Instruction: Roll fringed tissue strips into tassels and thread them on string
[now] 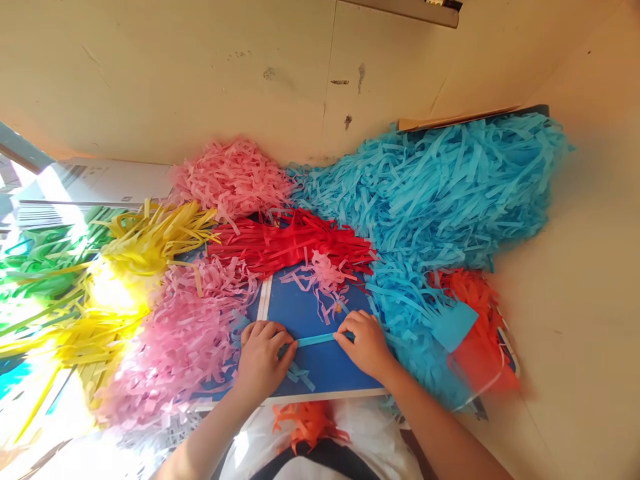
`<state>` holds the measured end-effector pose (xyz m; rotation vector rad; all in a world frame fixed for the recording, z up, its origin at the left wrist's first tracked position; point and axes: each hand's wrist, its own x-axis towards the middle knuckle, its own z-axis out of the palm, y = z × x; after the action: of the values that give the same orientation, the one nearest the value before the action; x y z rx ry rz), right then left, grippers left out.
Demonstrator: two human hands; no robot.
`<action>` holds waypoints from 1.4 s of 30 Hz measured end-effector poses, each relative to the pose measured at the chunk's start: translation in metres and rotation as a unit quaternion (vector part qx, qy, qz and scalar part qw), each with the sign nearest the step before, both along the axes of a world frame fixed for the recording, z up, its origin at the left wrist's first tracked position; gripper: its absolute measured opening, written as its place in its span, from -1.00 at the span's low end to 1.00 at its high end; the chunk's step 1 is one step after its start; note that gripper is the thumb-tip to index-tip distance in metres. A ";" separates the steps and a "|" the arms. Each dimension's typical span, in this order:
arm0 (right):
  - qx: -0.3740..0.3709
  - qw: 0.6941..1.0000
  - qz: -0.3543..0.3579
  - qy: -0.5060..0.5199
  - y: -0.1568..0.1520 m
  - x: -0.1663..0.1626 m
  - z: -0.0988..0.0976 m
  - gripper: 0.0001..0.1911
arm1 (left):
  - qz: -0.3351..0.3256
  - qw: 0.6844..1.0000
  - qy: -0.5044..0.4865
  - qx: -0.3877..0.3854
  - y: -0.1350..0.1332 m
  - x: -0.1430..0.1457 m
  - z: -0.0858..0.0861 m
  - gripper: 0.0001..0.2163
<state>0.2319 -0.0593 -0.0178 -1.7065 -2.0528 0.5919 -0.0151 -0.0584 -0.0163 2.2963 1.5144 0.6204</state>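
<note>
A narrow light-blue paper strip [316, 340] stretches level between my two hands, just above the blue board [320, 373]. My left hand [265, 353] pinches its left end, fingers curled. At the right end, the thumb and fingertips of my right hand [364, 343] close on the strip. Beyond my hands, a small tuft of pink shreds [327, 275] lies on the board. A bundle of red paper strips [290, 243] stretches across the board's far part. Small light-blue scraps [301, 377] lie beside my left hand.
A big heap of light-blue shredded paper [450, 193] fills the right side, with orange-red shreds [470, 300] beside it. Pink heaps [235, 177], yellow strips [165, 233] and green strips [45, 260] lie left. Stacked flat sheets [100, 180] stand by the wall [200, 80]. Orange shreds [310, 423] rest on my lap.
</note>
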 end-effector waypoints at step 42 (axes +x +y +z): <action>0.228 0.949 0.142 -0.164 -0.010 -0.031 -0.005 -0.81 | -0.112 0.972 0.111 0.172 0.003 0.033 0.006 -0.85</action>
<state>0.2014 -0.0691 -0.0224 -1.3117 -2.4472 -0.1065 0.0176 -0.0553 -0.0099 2.8357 1.2898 0.6209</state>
